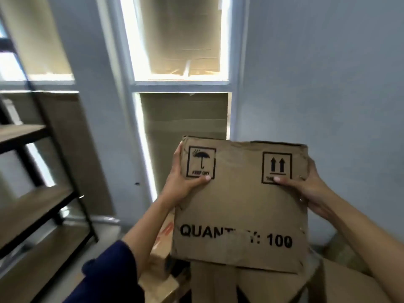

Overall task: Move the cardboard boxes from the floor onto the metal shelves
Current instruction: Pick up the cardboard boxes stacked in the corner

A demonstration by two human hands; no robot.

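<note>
- Cardboard box (240,206), brown and creased, held up in front of the person, clear of the floor, at the right of centre in the head view.
- Printed face of the box turned toward the camera: umbrella "KEEP DRY" mark at upper left, two-arrow mark at upper right, "QUANT…: 100" along the bottom, the middle letters rubbed off.
- Top edge of the box is dented and torn, worst at the right corner.
- Left hand (181,182): grip on the box's left edge, thumb lying across the printed face just under the umbrella mark, fingers round the side and out of sight.
- Right hand (312,191): grip on the box's right edge, thumb over the foot of the arrow mark, fingers wrapped behind the torn corner.
- Dark blue sleeve (109,272) covers the left upper arm; both forearms are bare.
- More cardboard boxes (220,287) lie below the held one, flaps partly open; one (162,235) behind the left forearm shows red print.
- Metal shelves (35,206) stand at the left, black frame with wooden boards, well apart from the held box; the visible boards look bare.
- Pale wall behind, with a white-framed window (181,84) whose panes are covered with cardboard sheets.
</note>
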